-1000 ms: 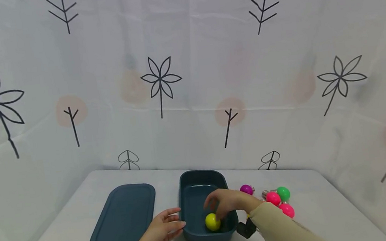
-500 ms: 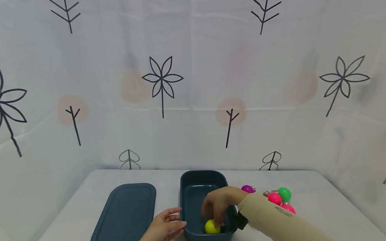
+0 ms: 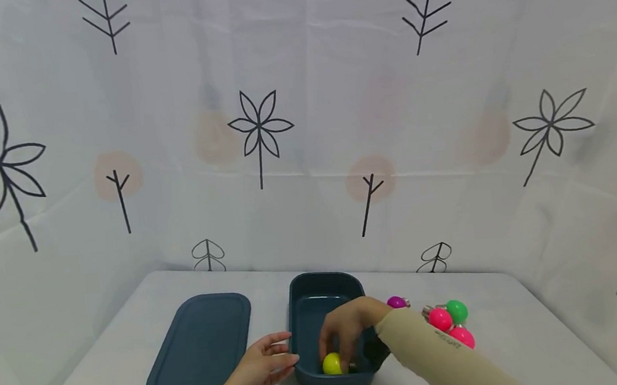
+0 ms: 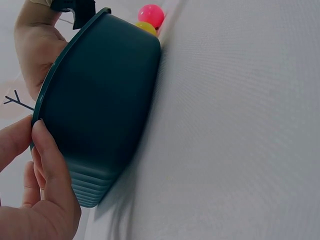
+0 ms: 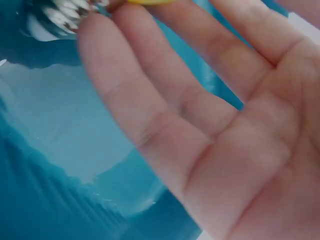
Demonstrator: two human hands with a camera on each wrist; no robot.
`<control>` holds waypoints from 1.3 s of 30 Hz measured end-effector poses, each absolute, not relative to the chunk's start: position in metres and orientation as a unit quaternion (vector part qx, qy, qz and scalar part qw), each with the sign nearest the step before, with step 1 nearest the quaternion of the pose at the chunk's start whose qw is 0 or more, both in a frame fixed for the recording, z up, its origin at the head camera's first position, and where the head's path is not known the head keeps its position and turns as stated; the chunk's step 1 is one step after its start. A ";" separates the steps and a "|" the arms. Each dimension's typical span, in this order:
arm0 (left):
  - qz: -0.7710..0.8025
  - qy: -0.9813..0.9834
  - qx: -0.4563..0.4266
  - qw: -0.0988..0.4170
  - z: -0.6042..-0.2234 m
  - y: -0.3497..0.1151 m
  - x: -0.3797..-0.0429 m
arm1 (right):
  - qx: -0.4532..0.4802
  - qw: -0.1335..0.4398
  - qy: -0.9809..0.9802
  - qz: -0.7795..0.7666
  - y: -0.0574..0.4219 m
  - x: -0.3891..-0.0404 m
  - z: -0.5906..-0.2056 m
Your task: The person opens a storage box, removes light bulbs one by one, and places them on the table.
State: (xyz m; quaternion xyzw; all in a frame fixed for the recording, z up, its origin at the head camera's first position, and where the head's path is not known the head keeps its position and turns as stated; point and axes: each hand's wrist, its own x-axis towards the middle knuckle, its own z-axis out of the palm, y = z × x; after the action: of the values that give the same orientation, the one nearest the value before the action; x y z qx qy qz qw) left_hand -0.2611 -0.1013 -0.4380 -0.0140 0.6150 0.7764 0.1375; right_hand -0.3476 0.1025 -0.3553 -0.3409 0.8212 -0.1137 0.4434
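Note:
A dark blue-green box (image 3: 336, 382) stands on the white table. My left hand (image 3: 260, 366) is at its left side, the fairly straight thumb and fingertips touching the wall at the rim; the left wrist view shows the thumb just under the rim (image 4: 42, 102). My right hand (image 3: 347, 328) reaches down inside the box. Its fingers and thumb pinch a yellow light bulb (image 3: 331, 364) low at the near end, lying sideways with its base to the right. In the right wrist view the silver screw base (image 5: 70, 15) shows beyond the fingertips.
A flat blue-green lid (image 3: 198, 351) lies left of the box. To the right lie a purple bulb (image 3: 396, 302), a green bulb (image 3: 457, 311) and pink bulbs (image 3: 440, 319). Another yellow bulb (image 4: 146, 27) shows behind the box. A patterned cloth (image 3: 311, 217) hangs behind the table.
My right hand has moved lower and slightly left in the box, and the yellow bulb has shifted down and left with it. The left hand has stayed at the box's side.

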 end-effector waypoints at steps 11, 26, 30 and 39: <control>0.774 0.618 -0.022 0.135 -0.434 -0.100 -0.259 | -0.384 0.263 0.852 -0.240 0.123 -0.329 -0.333; 0.781 0.612 -0.009 0.128 -0.436 -0.101 -0.257 | -0.303 0.127 0.879 -0.346 0.172 -0.300 -0.317; 0.782 0.609 -0.009 0.129 -0.438 -0.101 -0.258 | -0.272 0.112 0.884 -0.362 0.187 -0.301 -0.319; 0.783 0.608 0.001 0.133 -0.438 -0.101 -0.258 | -0.208 0.083 0.902 -0.369 0.213 -0.308 -0.326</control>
State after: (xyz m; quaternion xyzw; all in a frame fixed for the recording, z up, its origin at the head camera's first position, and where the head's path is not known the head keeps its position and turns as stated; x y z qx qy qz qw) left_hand -0.2580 -0.1005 -0.4384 0.0011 0.6078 0.7828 0.1335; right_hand -0.3083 0.2128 -0.3256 -0.2082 0.9019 -0.3693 0.0830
